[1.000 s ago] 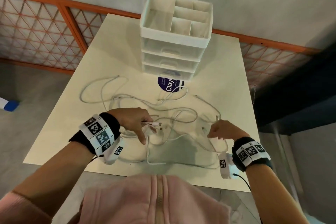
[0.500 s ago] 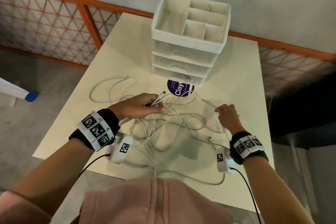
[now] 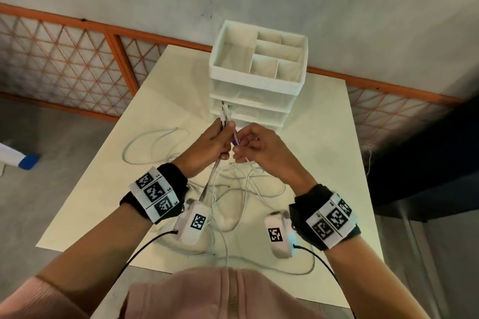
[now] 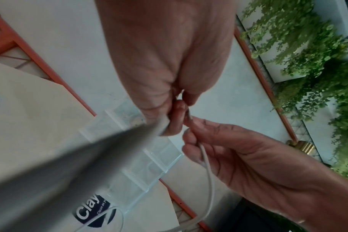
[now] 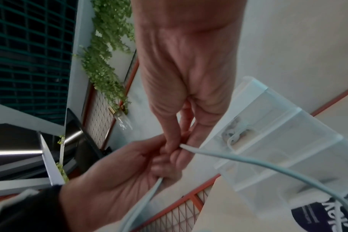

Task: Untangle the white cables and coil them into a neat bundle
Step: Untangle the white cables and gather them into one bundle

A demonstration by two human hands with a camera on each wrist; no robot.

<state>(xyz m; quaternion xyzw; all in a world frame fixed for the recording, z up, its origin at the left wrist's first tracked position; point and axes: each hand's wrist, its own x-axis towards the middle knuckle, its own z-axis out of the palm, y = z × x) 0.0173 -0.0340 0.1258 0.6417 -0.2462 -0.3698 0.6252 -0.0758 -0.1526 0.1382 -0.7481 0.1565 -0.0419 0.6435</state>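
Note:
Several thin white cables (image 3: 233, 189) lie tangled on the cream table (image 3: 324, 150), with one loop (image 3: 155, 142) spread out to the left. My left hand (image 3: 223, 137) is raised above the tangle and grips a few cable ends, whose plugs (image 3: 224, 114) stick up out of the fist. My right hand (image 3: 241, 147) meets it fingertip to fingertip and pinches one white cable. In the left wrist view this cable (image 4: 207, 164) hangs down from the right fingers (image 4: 191, 138). The right wrist view shows the pinched cable (image 5: 248, 161) curving away and the left hand's strands (image 5: 153, 188).
A white drawer organiser (image 3: 259, 77) with open top compartments stands at the back of the table, just beyond my hands. A dark round sticker (image 4: 91, 210) lies in front of it. An orange mesh railing (image 3: 77, 65) runs behind. A blue-and-white object (image 3: 26, 160) lies on the floor, left.
Both hands rose off the table and came together in front of the organiser. The left hand lifted its cable ends upright; the right hand moved left, bringing a cable with it.

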